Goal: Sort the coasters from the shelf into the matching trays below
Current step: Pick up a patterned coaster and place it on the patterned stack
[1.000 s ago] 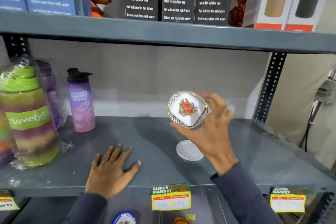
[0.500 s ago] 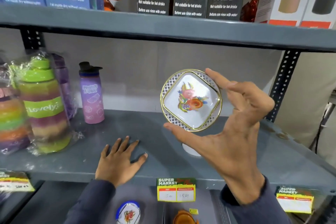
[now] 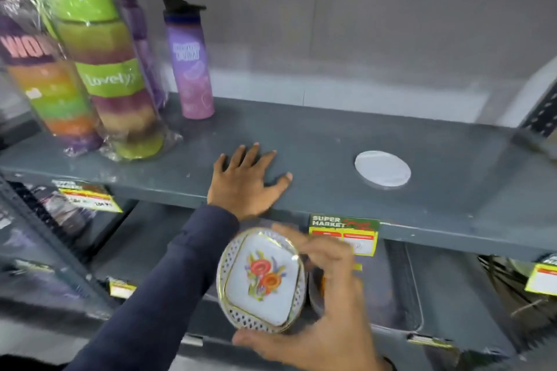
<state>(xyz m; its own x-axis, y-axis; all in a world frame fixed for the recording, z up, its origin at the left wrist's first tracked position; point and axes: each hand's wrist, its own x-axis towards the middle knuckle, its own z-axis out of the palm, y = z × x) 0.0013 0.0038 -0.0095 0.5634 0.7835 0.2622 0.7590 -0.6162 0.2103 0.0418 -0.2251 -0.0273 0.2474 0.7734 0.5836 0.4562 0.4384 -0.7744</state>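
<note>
My right hand (image 3: 325, 310) holds a round white coaster (image 3: 261, 279) with a gold lattice rim and a red-orange flower print, gripped by its edges below the front lip of the grey shelf (image 3: 331, 135), over the lower shelf level. My left hand (image 3: 247, 181) lies flat, fingers spread, on the shelf's front part. A plain white round coaster (image 3: 382, 169) rests on the shelf to the right of my left hand. The trays on the level below are mostly hidden behind my right hand and the held coaster.
Wrapped striped bottles (image 3: 111, 69) and a purple bottle (image 3: 190, 60) stand at the shelf's left. Price labels (image 3: 343, 233) hang from the shelf lip. A perforated upright (image 3: 539, 111) stands at the right end. Dark goods fill the lower left shelf.
My right hand has carried the flowered coaster down from above the shelf to below its front lip. The view has tilted downward. My left hand stays flat on the shelf.
</note>
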